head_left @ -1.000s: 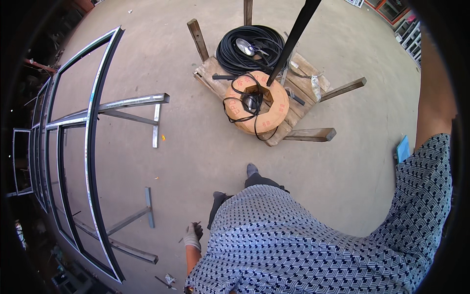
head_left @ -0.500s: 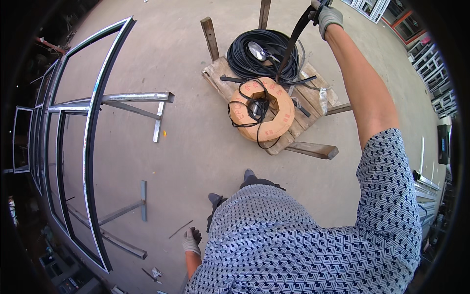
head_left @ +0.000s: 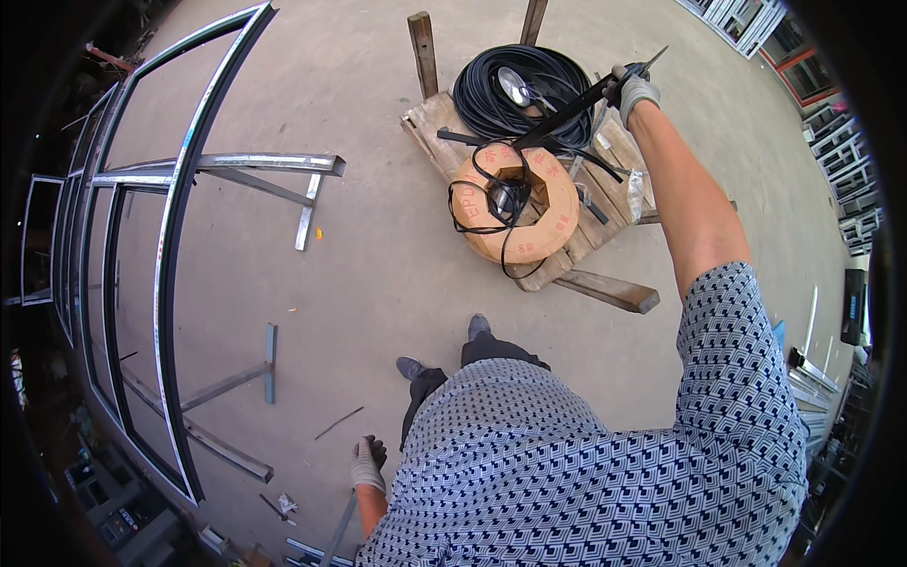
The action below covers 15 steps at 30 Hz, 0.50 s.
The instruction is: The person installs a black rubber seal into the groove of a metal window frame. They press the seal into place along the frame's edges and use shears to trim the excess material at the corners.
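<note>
Wears a patterned shirt [head_left: 567, 472] closest to the camera. Has the left hand [head_left: 367, 462], gloved, low beside the hip, with fingers loosely bent; cannot tell how far open, nor make out anything gripped. Just ahead of that hand, shows a thin dark rod [head_left: 338, 422] lying apart from it on the floor. Stands on the floor in dark shoes [head_left: 479, 326]. Faces, farther ahead, a wooden tabletop [head_left: 427, 123] with posts at the corners. Has there, on the near part, a ring-shaped cardboard roll [head_left: 561, 203], looped with thin black cord [head_left: 477, 230]. Grips a black strip [head_left: 567, 115] above the tabletop in the gloved right hand [head_left: 630, 90], fingers closed around it, with the strip slanting down toward the far rim of the roll. Cannot tell what the pointed dark end beyond the hand belongs to. Beyond the roll, shows a black coil [head_left: 477, 90] bearing a silvery rounded thing [head_left: 513, 86]. Shows a large metal frame [head_left: 162, 255] off to the left, and pale frames [head_left: 737, 21] at the far right.
</note>
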Tool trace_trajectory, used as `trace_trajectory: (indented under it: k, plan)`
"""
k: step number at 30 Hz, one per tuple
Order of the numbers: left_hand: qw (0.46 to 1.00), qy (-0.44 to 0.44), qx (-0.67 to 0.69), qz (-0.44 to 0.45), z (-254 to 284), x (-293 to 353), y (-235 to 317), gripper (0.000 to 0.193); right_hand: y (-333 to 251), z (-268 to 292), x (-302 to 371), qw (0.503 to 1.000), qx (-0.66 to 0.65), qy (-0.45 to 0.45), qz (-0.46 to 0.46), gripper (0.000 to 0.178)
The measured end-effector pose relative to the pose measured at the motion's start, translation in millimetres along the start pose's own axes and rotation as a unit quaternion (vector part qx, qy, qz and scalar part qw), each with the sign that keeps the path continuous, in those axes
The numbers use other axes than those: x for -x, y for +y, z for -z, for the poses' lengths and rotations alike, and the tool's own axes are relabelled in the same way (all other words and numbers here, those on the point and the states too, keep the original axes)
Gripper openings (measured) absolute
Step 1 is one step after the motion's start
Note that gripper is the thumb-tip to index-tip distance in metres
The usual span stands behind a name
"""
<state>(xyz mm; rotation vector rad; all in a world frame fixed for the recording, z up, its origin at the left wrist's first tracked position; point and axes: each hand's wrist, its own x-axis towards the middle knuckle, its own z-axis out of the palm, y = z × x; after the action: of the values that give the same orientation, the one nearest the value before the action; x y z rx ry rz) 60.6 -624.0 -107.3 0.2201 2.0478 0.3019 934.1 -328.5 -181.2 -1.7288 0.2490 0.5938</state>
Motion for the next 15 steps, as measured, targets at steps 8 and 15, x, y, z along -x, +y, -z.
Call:
trace_trajectory:
  k: [8,15]
  plan:
    - [0.999,-0.048,-0.004,0.012,21,-35,-5,0.037,9,-12,-11,0.991,0.092,0.058,-0.08,0.039]
    - [0.999,-0.032,0.01,0.032,34,-25,-21,0.036,76,35,-14,0.971,0.184,0.122,-0.094,0.043]
